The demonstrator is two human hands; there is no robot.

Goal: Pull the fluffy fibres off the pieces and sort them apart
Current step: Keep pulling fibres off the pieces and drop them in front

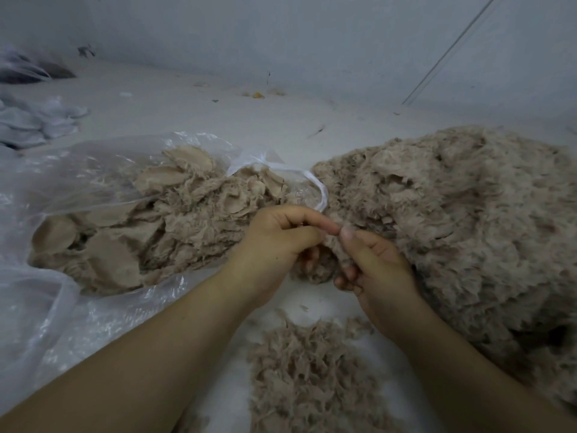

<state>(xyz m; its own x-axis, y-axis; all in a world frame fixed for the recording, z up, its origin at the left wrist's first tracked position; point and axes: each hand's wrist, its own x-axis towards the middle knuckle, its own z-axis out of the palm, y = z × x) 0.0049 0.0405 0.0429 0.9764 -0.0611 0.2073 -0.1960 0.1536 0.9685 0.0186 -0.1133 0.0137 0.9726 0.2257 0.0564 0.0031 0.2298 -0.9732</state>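
Working a single fluffy piece [324, 260] between both hands at scene centre, just above the pale floor [218, 98]. Left hand [278, 245]: fingers curled round the piece's left side, forefinger stretched rightward over its top edge. Right hand [374, 267]: fingers curled under the piece, thumb up, thumb tip meeting the left forefinger tip at the top edge, fibres pinched between them. Whether any fibre has come free at the pinch: cannot tell.

Right, running from near to far: large heap [452, 220] of fluffy beige pieces, touching the right hand's back.

Left: clear plastic bag [78, 182], mouth open towards centre, with a pile of flatter beige pieces [156, 226] lying in it; smooth backing faces visible on several. A white strip of the bag loops beside the heap's left edge.

Near centre, between the forearms: loose tufts [312, 376] spread on the floor, apart from heap and bag.

Far left: grey cloth [34, 123], crumpled.
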